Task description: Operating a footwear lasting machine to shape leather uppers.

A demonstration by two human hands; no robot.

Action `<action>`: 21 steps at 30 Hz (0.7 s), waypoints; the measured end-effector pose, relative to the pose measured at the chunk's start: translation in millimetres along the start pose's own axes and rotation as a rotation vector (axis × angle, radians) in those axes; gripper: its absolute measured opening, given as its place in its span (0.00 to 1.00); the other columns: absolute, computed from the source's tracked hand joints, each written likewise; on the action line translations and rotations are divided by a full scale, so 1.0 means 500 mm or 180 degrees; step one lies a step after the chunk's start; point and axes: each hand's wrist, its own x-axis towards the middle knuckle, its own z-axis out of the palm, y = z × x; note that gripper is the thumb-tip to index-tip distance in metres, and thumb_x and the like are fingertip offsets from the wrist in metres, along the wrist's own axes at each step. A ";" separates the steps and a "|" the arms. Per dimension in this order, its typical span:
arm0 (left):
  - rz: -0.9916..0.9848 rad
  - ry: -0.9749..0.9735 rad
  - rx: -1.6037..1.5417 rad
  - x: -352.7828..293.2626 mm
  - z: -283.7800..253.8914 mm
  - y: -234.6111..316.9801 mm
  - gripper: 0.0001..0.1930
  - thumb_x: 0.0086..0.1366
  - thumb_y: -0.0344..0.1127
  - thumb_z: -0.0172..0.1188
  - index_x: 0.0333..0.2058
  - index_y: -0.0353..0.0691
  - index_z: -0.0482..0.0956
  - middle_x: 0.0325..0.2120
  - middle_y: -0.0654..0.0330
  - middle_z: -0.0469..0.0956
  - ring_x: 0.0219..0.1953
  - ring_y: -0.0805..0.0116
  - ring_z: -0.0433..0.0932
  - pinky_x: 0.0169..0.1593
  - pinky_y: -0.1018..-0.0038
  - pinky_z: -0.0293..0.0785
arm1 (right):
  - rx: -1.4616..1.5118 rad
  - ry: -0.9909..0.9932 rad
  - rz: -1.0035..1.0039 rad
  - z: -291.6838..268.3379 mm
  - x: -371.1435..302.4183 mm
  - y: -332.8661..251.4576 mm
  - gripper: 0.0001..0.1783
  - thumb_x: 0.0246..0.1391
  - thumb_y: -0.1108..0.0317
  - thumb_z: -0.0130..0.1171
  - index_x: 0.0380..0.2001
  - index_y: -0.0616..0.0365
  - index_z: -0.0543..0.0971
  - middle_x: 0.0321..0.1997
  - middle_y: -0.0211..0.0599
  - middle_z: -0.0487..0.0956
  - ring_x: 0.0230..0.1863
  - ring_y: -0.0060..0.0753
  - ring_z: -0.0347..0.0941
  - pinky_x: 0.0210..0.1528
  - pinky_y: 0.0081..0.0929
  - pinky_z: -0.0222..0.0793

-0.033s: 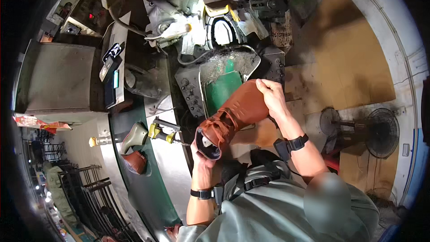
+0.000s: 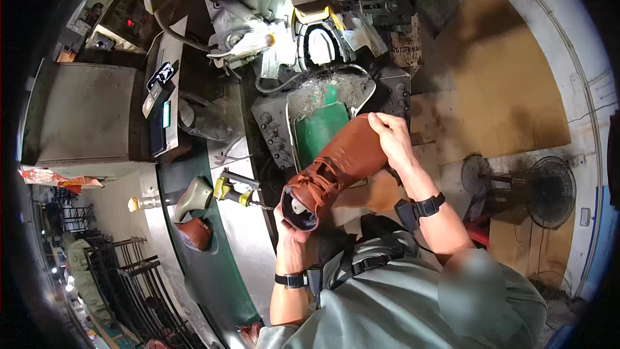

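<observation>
A brown leather lace-up shoe (image 2: 352, 155) is held slantwise in front of me by both hands. Its collar opening points down and left, with something pale inside, and the toe points up and right. My left hand (image 2: 292, 231) is closed around the heel end; the shoe hides part of its fingers. At the toe, my right hand (image 2: 394, 139) grips with the thumb on the upper; its other fingers are mostly behind the shoe. Beyond the shoe is a green-bottomed tray (image 2: 321, 130), below a brightly lit machine head (image 2: 320, 42) with a yellow edge.
On the left runs a green conveyor belt (image 2: 226, 271) with a pale shoe last (image 2: 194, 197) and a brown shoe piece (image 2: 196, 234). A yellow-and-black tool (image 2: 223, 190) lies by its edge. A fan (image 2: 550, 192) and a cardboard sheet (image 2: 510, 84) are on the right.
</observation>
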 end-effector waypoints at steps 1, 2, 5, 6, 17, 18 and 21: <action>-0.0004 0.0035 0.0006 0.016 -0.033 -0.004 0.27 0.74 0.49 0.45 0.61 0.37 0.73 0.59 0.47 0.76 0.59 0.47 0.76 0.59 0.50 0.78 | -0.0408 0.0023 -0.0162 0.001 0.012 0.008 0.16 0.67 0.63 0.60 0.32 0.68 0.83 0.26 0.18 0.72 0.31 0.14 0.60 0.34 0.23 0.60; -0.0506 -0.0714 -0.0806 0.033 -0.059 -0.007 0.26 0.73 0.49 0.45 0.61 0.37 0.73 0.60 0.47 0.75 0.60 0.47 0.75 0.60 0.50 0.77 | -0.0175 0.0057 -0.0174 0.010 0.022 0.006 0.17 0.68 0.63 0.60 0.27 0.66 0.79 0.22 0.16 0.65 0.28 0.14 0.55 0.29 0.24 0.54; -0.0420 0.0495 0.0251 0.003 0.048 -0.025 0.26 0.76 0.47 0.43 0.61 0.33 0.72 0.62 0.47 0.73 0.61 0.44 0.74 0.62 0.47 0.74 | -0.0107 0.0446 -0.0127 0.020 0.041 0.014 0.20 0.68 0.64 0.59 0.22 0.65 0.74 0.21 0.16 0.62 0.27 0.14 0.54 0.28 0.26 0.52; -0.0421 -0.0067 -0.0276 0.037 -0.015 -0.045 0.22 0.75 0.44 0.47 0.59 0.35 0.72 0.56 0.48 0.76 0.57 0.50 0.77 0.57 0.53 0.78 | -0.0199 0.0548 -0.0067 0.027 0.058 0.035 0.23 0.68 0.63 0.58 0.20 0.64 0.69 0.20 0.17 0.60 0.26 0.16 0.53 0.27 0.29 0.51; 0.0111 -0.1635 0.1882 0.206 0.264 0.105 0.22 0.80 0.48 0.46 0.61 0.37 0.69 0.53 0.56 0.77 0.53 0.67 0.77 0.59 0.67 0.75 | -0.1675 0.0219 -0.1149 0.149 0.214 -0.135 0.23 0.67 0.55 0.60 0.21 0.59 0.74 0.22 0.20 0.69 0.26 0.17 0.58 0.29 0.27 0.57; 0.0056 -0.1608 0.1574 0.225 0.284 0.099 0.20 0.80 0.47 0.47 0.59 0.38 0.68 0.52 0.56 0.77 0.52 0.67 0.77 0.58 0.67 0.75 | -0.1695 0.0277 -0.1142 0.137 0.223 -0.135 0.23 0.67 0.55 0.60 0.21 0.59 0.74 0.22 0.20 0.69 0.26 0.17 0.58 0.29 0.27 0.57; -0.0244 -0.1145 0.1549 0.269 0.345 0.097 0.14 0.80 0.45 0.49 0.54 0.43 0.66 0.48 0.54 0.78 0.48 0.65 0.79 0.51 0.64 0.81 | -0.0498 0.1001 0.0065 0.097 0.244 -0.053 0.27 0.67 0.49 0.58 0.52 0.64 0.82 0.53 0.42 0.83 0.53 0.31 0.76 0.54 0.33 0.71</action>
